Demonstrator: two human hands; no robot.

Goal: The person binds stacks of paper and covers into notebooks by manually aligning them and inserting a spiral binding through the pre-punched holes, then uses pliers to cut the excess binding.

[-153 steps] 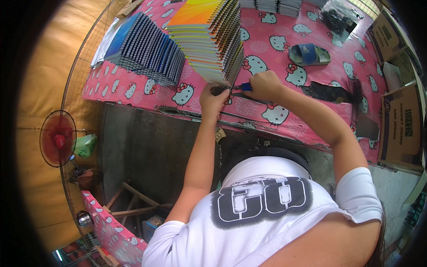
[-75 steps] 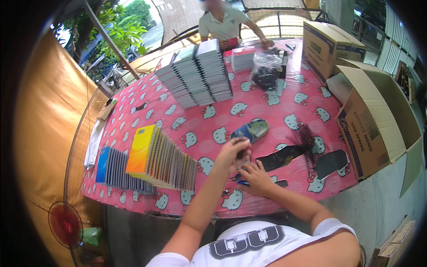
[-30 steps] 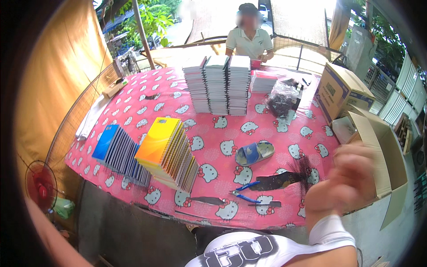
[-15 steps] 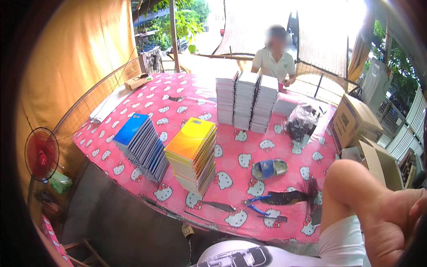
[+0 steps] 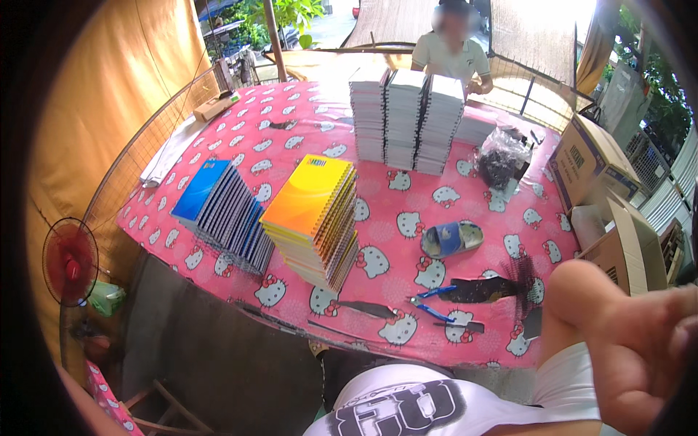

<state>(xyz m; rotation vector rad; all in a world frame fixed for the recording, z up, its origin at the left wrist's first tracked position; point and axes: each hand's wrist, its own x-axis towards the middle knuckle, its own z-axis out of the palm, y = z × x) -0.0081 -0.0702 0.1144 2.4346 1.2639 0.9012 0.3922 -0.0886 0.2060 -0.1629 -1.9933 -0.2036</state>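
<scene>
My right hand (image 5: 640, 356) is raised close to the camera at the right edge, its palm large in view and the elbow bent. Its fingers run into the dark rim, so what they do is hidden. Only a strip of skin from my left arm (image 5: 73, 396) shows at the lower left; the left hand is out of view. On the table in front of me stand a stack of blue spiral notebooks (image 5: 203, 190) and a stack of yellow-orange ones (image 5: 309, 200). Nearest my right arm lie blue-handled pliers (image 5: 435, 305), a dark blade-like strip (image 5: 367, 309) and a blue slipper (image 5: 452, 239).
Tall stacks of white spiral-bound books (image 5: 405, 120) stand farther back on the pink patterned table cover (image 5: 291, 163). Another person (image 5: 452, 54) is behind them. Cardboard boxes (image 5: 592, 160) and a plastic bag of black pieces (image 5: 502, 163) sit right; a red fan (image 5: 70, 261) left.
The view has tipped downward, so the table and stacks sit higher in the picture and more of my shirt shows. My right hand stays raised at the right edge. The notebooks have not been moved.
</scene>
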